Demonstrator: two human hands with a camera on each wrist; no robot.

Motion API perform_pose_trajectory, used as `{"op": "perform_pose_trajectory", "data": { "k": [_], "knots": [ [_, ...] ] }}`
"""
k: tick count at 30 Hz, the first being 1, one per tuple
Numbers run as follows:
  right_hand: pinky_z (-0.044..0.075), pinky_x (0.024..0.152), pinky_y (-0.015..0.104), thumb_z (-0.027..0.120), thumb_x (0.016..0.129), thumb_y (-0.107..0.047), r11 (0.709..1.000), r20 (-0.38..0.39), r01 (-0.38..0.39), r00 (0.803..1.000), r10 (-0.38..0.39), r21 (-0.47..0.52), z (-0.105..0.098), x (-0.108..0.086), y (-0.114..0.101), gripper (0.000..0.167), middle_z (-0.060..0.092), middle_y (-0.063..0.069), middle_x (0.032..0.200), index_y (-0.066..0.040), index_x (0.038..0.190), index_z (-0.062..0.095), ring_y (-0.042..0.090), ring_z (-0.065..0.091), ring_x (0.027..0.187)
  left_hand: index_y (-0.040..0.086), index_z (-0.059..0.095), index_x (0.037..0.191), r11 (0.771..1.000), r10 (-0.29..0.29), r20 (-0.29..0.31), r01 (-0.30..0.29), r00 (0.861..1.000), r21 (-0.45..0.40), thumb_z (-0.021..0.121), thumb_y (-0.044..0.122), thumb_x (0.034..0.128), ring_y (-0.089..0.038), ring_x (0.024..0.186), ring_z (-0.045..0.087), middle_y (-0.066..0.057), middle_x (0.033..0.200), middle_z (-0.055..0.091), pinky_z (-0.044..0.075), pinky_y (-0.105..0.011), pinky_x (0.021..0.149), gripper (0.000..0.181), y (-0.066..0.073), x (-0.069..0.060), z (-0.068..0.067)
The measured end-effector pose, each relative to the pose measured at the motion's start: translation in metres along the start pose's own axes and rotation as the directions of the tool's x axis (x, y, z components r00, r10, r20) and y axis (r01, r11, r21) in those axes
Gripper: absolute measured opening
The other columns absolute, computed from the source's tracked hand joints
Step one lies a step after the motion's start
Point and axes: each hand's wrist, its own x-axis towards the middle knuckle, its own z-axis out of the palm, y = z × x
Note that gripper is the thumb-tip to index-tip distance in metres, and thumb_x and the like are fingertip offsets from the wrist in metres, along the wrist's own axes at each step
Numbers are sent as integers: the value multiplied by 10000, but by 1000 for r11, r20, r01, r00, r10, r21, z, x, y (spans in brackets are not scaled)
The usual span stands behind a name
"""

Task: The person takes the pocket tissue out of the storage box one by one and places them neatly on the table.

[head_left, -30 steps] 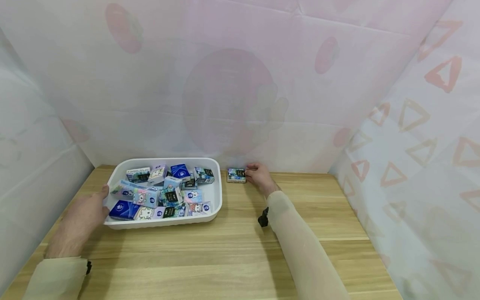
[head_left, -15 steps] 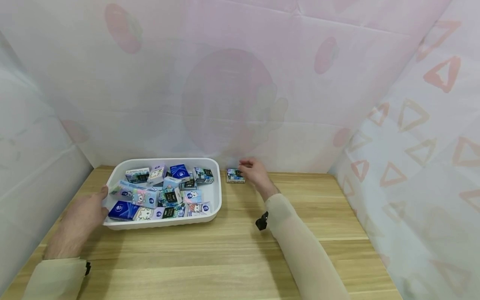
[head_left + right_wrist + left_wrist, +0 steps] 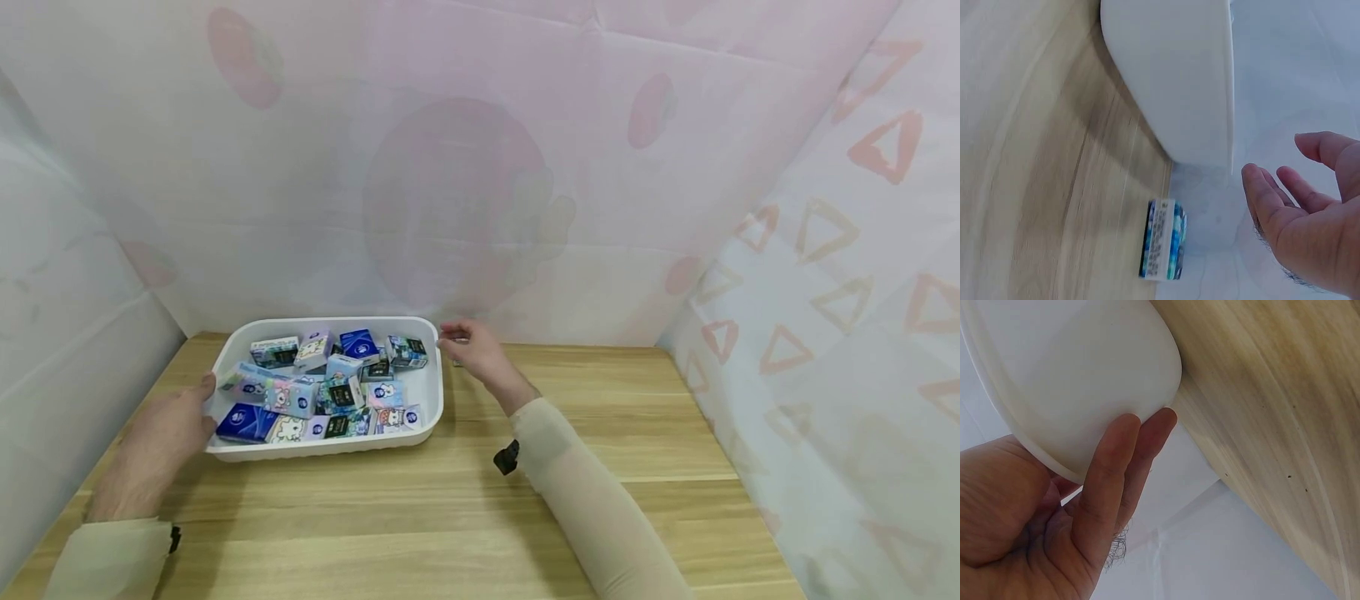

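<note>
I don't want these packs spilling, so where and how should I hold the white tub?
Probably grip the tub by its rim at both short ends, coming from left and right. The left hand holds the left end that way. The long back side stands close to the sheet, and loose packs crowd the inside.

loose pack [image 3: 1165, 242] mostly hidden by right grip [image 3: 476, 354] in head view, print [image 3: 1157, 240] blurred, sleeves [image 3: 112, 558] cropped

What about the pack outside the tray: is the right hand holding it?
No, the right wrist view shows the pack resting on the table, visibly apart from the right hand.
</note>
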Motion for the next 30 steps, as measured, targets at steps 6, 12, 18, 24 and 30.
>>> {"op": "perform_pose_trajectory", "data": {
  "k": [6, 12, 18, 24, 30],
  "knots": [
    [617, 1231, 509, 745, 1153, -142, 996, 20, 51, 999, -50, -80, 16, -5, -10, 476, 745, 237, 1553, 36, 1587, 665, 429, 718, 1477, -180, 229, 1736, 1000, 24, -11, -25, 1000, -19, 706, 7, 1086, -392, 838, 596, -575, 1432, 533, 472, -402, 643, 828, -3, -2, 0],
    [635, 1208, 486, 747, 1160, -166, 991, 56, 53, 997, -46, -123, 29, -11, -15, 455, 735, 197, 1594, -18, 1585, 677, 384, 724, 1486, -196, 254, 1722, 999, 39, -9, -39, 999, -2, 720, 10, 1072, -453, 904, 612, -589, 1481, 511, 536, -453, 706, 826, -3, 0, -1],
    [622, 1224, 496, 750, 1151, -131, 977, 109, 111, 990, -92, -184, 39, -14, -17, 437, 728, 213, 1605, -8, 1566, 694, 412, 708, 1498, -214, 274, 1704, 999, 50, -21, -49, 999, 12, 730, 5, 1064, -443, 879, 616, -596, 1462, 521, 524, -442, 682, 816, -3, 1, -1],
    [615, 1235, 473, 768, 1137, -102, 923, 185, 194, 973, -139, -331, 45, -16, -18, 444, 753, 196, 1582, -8, 1565, 698, 395, 742, 1458, -225, 303, 1689, 998, 53, -24, -52, 998, 27, 734, 5, 1061, -458, 896, 615, -597, 1472, 518, 543, -488, 720, 795, -2, 0, -1],
    [586, 1270, 433, 770, 1141, -108, 848, 265, 255, 954, -142, -465, 51, -18, -21, 450, 754, 159, 1593, -28, 1578, 695, 359, 731, 1479, -200, 269, 1714, 999, 43, -21, -43, 999, 4, 710, -7, 1071, -444, 894, 598, -594, 1482, 501, 493, -422, 679, 803, 0, -3, 0]
  ]
}}
